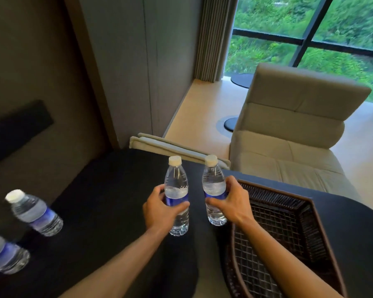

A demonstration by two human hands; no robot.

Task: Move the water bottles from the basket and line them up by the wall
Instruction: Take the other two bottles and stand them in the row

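Observation:
My left hand (159,208) grips a clear water bottle (176,186) with a blue label and white cap, held upright above the black table (108,190). My right hand (235,200) grips a second, matching bottle (213,181) just left of the dark wicker basket (288,211). The basket's visible inside holds no bottles. Two more bottles stand by the wall at the left: one bottle (34,212) further back and a nearer bottle (5,254) cut off by the frame's edge.
A beige lounge chair (293,134) stands beyond the table on the right. A folded beige stand (177,148) leans at the table's far edge. A dark panel (15,130) hangs on the wall. A window lies behind.

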